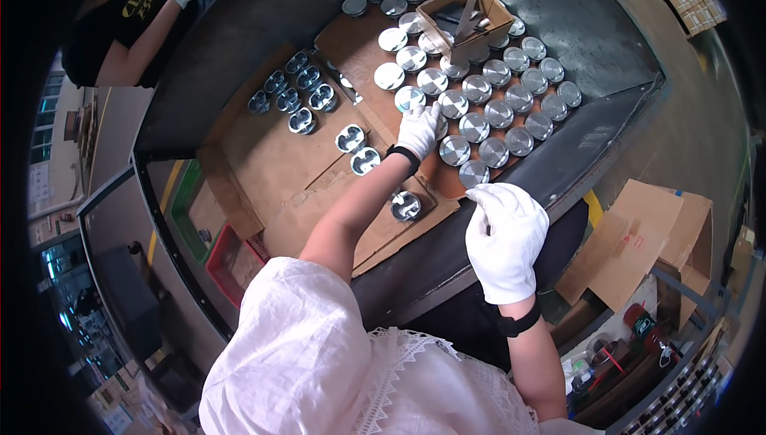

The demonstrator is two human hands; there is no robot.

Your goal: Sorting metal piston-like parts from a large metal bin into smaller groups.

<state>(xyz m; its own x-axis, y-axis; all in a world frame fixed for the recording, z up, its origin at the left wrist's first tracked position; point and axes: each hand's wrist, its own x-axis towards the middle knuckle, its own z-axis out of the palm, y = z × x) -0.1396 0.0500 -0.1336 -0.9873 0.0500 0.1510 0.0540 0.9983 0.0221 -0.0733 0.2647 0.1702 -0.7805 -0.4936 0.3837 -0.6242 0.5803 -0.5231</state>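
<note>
Rows of round metal pistons (pixel 476 88) stand crown up on a brown sheet inside a dark metal bin. My left hand (pixel 419 130), in a white glove, reaches in at the near-left edge of these rows, its fingers bent down over a piston (pixel 442 126) that they partly hide. My right hand (pixel 509 237), also gloved, hovers by the bin's near rim with its fingers curled together and nothing visible in them. Its fingertips come close to the nearest piston (pixel 474 173). Further left, several pistons (pixel 321 97) lie with their hollow undersides up on cardboard.
A small cardboard box (pixel 465 20) with tools sits on the far pistons. The bin's dark near wall (pixel 431 283) runs in front of me. Red (pixel 231 263) and green (pixel 187 211) crates are at left, an open carton (pixel 630 243) at right. Another person (pixel 132 28) works at the far left.
</note>
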